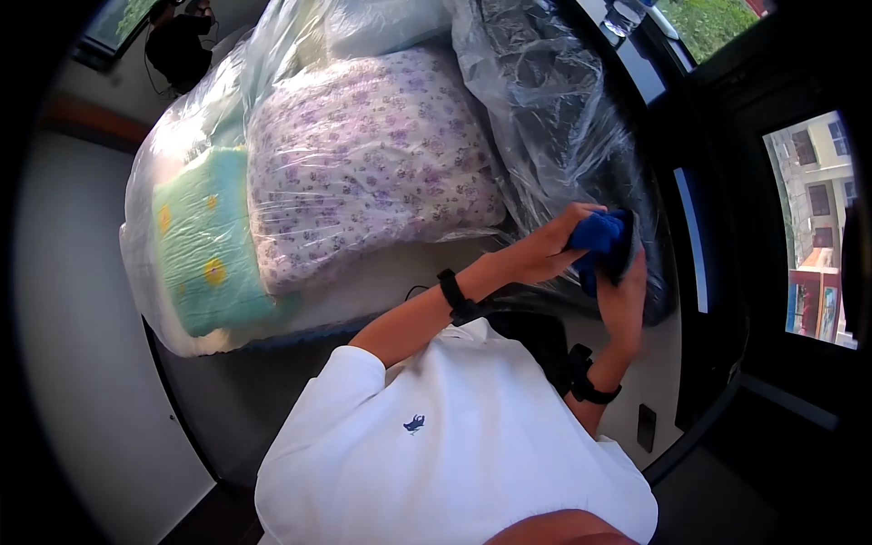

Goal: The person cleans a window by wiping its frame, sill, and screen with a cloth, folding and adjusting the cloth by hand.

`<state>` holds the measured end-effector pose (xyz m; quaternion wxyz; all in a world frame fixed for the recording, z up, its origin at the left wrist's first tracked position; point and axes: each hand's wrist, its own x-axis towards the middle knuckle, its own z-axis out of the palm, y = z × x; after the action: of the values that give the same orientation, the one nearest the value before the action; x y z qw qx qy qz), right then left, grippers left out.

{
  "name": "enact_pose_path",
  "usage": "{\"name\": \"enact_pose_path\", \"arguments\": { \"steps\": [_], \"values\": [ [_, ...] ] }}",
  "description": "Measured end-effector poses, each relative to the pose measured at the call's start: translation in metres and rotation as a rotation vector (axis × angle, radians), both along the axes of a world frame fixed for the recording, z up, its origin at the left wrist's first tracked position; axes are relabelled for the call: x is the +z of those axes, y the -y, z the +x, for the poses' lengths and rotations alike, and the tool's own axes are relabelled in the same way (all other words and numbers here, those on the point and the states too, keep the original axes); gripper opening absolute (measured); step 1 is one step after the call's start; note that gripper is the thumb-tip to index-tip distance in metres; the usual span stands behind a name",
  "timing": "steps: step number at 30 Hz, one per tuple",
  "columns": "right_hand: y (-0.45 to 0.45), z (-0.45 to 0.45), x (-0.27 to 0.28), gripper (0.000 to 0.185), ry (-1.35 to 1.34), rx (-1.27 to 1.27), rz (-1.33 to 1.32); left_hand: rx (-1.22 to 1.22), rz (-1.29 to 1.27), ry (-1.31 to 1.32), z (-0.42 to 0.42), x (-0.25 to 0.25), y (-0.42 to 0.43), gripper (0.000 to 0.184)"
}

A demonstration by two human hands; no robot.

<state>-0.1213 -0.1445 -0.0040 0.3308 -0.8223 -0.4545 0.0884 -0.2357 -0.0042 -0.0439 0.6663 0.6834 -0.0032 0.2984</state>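
Off to the right of my body, both hands come together on a bunched bright blue cloth (pixel 595 233). My left hand (pixel 549 247) grips its near left side with the fingers curled over it. From below, my right hand (pixel 621 295) closes around the lower right side, where a dark, grey-edged part shows; whether that part belongs to the cloth I cannot tell. Just behind the hands lies crumpled clear plastic sheeting (pixel 545 100). A black band sits on each wrist.
A purple-flowered quilt or pillow (pixel 372 154) and a green bedding piece with yellow flowers (pixel 204 245) lie under clear plastic on a mattress. A dark phone-like object (pixel 646 428) is at lower right. Windows (pixel 817 227) line the right side; a dark object (pixel 179 45) hangs at upper left.
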Motion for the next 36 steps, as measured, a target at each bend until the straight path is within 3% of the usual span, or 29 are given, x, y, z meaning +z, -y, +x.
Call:
{"name": "enact_pose_path", "arguments": {
  "steps": [2,4,6,8,12,15,18,20,22,26,29,30,32,33,36],
  "values": [
    [-0.036,-0.036,-0.013,0.044,-0.051,0.117,0.033,0.052,0.002,-0.014,-0.051,-0.002,-0.030,0.049],
    [-0.068,-0.066,-0.030,0.030,-0.131,0.359,-0.253,0.089,-0.042,-0.334,-0.105,-0.013,-0.051,0.049],
    [-0.101,-0.094,-0.068,0.024,-0.165,0.469,-0.197,0.280,0.153,-0.356,-0.151,-0.052,-0.076,0.046],
    [-0.139,-0.117,-0.122,0.025,-0.177,0.515,-0.388,0.538,0.193,-0.502,-0.199,-0.087,-0.108,0.042],
    [-0.176,-0.174,-0.171,0.028,-0.334,0.549,-0.275,1.201,0.400,-0.682,-0.303,-0.105,-0.158,0.038],
    [-0.183,-0.201,-0.191,0.032,-0.336,0.674,-0.436,1.399,0.552,-0.894,-0.363,-0.112,-0.170,0.040],
    [-0.208,-0.221,-0.221,0.033,-0.284,0.756,-0.340,1.389,0.633,-1.044,-0.395,-0.134,-0.173,0.042],
    [-0.217,-0.235,-0.227,0.034,-0.206,0.716,-0.409,1.368,0.604,-1.102,-0.411,-0.166,-0.175,0.043],
    [-0.238,-0.232,-0.215,0.036,-0.109,0.662,-0.452,1.121,0.254,-1.328,-0.411,-0.173,-0.183,0.042],
    [-0.237,-0.217,-0.187,0.034,-0.287,0.586,-0.625,1.123,0.137,-1.150,-0.378,-0.178,-0.198,0.039],
    [-0.241,-0.206,-0.150,0.027,-0.361,0.436,-0.471,1.271,0.215,-0.681,-0.345,-0.150,-0.214,0.035],
    [-0.245,-0.204,-0.150,0.027,-0.356,0.427,-0.467,1.265,0.216,-0.672,-0.337,-0.147,-0.223,0.035],
    [-0.244,-0.202,-0.158,0.022,-0.079,0.455,0.092,1.220,0.504,-0.499,-0.325,-0.144,-0.231,0.038],
    [-0.243,-0.204,-0.156,0.023,-0.198,0.392,0.113,1.126,0.453,-0.603,-0.321,-0.151,-0.231,0.042],
    [-0.237,-0.210,-0.165,0.024,-0.198,0.295,0.145,0.803,0.494,-0.866,-0.309,-0.170,-0.222,0.049]
  ]
}}
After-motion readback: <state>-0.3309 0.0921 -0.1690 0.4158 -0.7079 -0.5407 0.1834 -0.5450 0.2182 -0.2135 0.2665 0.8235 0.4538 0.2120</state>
